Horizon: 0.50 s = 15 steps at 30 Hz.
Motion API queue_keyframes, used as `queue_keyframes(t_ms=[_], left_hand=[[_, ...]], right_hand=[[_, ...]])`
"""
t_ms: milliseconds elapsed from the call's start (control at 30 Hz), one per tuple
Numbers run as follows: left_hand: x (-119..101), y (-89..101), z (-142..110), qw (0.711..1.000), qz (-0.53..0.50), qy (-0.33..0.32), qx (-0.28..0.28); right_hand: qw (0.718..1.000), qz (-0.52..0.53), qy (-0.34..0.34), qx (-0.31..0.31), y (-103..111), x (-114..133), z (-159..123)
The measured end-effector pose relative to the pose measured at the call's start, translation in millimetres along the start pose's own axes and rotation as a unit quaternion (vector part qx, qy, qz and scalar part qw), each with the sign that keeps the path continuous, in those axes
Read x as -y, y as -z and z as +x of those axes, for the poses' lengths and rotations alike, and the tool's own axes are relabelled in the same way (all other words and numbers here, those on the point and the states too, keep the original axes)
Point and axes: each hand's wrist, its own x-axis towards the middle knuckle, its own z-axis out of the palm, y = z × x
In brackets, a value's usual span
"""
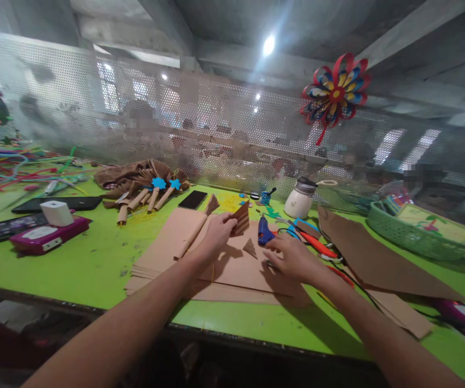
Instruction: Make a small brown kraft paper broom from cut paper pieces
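Observation:
My left hand (216, 233) is closed on a pleated brown paper fan piece (241, 219), held just above a stack of brown paper sheets (175, 242). My right hand (289, 256) rests low on the same stack with its fingers curled, close to a blue glue gun (263, 230). Whether anything is under those fingers is hidden. A small folded brown triangle (250, 248) lies between my hands. A rolled brown paper stick with a fan tip (200, 226) lies on the sheets to the left.
The green table (95, 253) carries finished paper fans (151, 188), a black phone (192, 199), a pink case with a white box (48, 234), a white pot (300, 200), scissors (317, 245), a green basket (410, 234) and large brown sheets (377, 258). A perforated screen (216, 124) stands behind.

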Motion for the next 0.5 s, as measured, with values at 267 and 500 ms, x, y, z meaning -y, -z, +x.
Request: queue_keyframes(t_ms=[267,500], left_hand=[[1.2,3.7,-1.4,1.000,-0.011,0.007,0.003],[3.6,3.9,-2.5,0.995,-0.071,0.032,0.068]], right_hand=[[0.998,-0.058,-0.033,-0.005,-44.0,28.1,31.7],[0.999,0.023,-0.030,-0.023,18.6,0.2,-25.2]])
